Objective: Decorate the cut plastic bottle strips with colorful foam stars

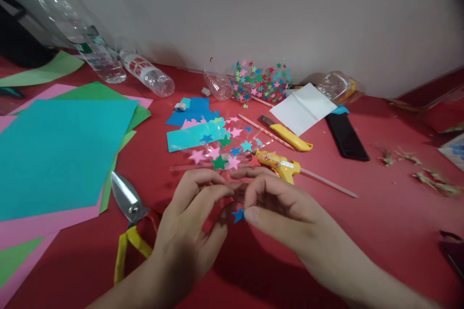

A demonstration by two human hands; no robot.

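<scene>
In the middle of the red table, my right hand point(279, 207) pinches a small blue paper star point(238, 215) between thumb and fingertip. My left hand point(197, 217) is closed beside it, its fingertips at the near end of a clear plastic piece covered with coloured stars point(219, 162). The exact grip there is partly hidden by the fingers. Just beyond my right hand lies a yellow glue gun point(279, 163) with a glue stick point(329, 183) out of its back. Yellow-handled shears point(131, 207) lie left of my left hand.
Coloured paper sheets point(68, 154) cover the left side. Plastic bottles point(148, 73) lie along the wall near a star-covered clear piece point(261, 81). A yellow box cutter point(290, 136), striped straw point(264, 131), white paper point(303, 107) and black phone point(347, 136) lie beyond my hands.
</scene>
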